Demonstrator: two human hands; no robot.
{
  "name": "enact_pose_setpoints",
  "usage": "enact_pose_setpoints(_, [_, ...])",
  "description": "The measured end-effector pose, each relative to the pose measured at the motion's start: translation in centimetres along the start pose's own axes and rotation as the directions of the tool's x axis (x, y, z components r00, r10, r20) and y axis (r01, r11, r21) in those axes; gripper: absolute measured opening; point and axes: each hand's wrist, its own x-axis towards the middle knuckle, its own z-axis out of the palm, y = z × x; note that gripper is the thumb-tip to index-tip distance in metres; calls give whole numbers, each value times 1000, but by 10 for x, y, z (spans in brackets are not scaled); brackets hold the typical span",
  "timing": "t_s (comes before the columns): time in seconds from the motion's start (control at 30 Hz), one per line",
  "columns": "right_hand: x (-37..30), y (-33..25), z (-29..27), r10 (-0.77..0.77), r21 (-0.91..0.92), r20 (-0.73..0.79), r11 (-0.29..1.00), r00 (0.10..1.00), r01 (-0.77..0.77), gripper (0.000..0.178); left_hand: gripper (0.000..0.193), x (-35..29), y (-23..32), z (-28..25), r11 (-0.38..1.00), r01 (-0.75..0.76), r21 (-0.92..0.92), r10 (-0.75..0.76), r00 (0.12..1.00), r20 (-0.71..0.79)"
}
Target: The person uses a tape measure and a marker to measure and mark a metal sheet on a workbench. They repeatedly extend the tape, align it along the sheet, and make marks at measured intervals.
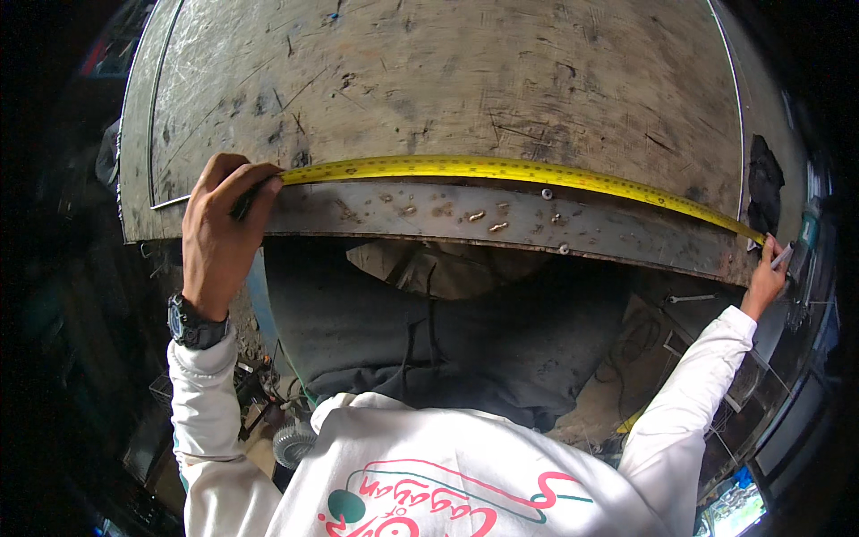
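Note:
A yellow tape measure [501, 170] is stretched across the worktable near its front edge, bowing slightly. At the left, my left hand [219, 233] is closed on one end of the tape; a dark part shows beneath the fingers, but I cannot make out its shape. Far to the right, my right hand [765, 276] pinches the other end at the table's right corner. A slim whitish, pen-like stick [782, 255] also sticks out of that hand. A thin metal rod [739, 116] lies along the table's right side, passing under the tape close to my right hand.
Another thin rod [159, 89] runs along the left side, bent near my left hand. A grey metal strip [429, 213] with small bolts edges the worn wooden worktable [465, 80]. A dark rag [764, 183] and a teal tool [810, 224] are at the right; a wrench [693, 298] lies lower.

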Motion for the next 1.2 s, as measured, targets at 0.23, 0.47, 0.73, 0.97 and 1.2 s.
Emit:
enact_pose_setpoints(0.23, [-35,-68,21,-57,143,87,989,995,44,28,14,1,-1,-11,997,24,-68,-22,999,36])
enact_pose_setpoints(0.47, [-62,-106,37,-136,184,148,977,980,108,25,15,4,3,4,995,-84,44,84,996,13])
enact_pose_setpoints(0.73, [-60,-88,50,-166,240,10,958,986,158,21,14,1,12,11,978,-87,192,101,993,-66])
enact_pose_setpoints(0.97, [-54,-83,45,-173,35,-46,984,984,175,23,17,3,23,17,987,-36,158,56,991,-122])
enact_pose_setpoints(1.2, [-44,-87,42,-189,-25,-25,982,982,188,23,18,4,22,15,991,-31,127,41,996,-82])
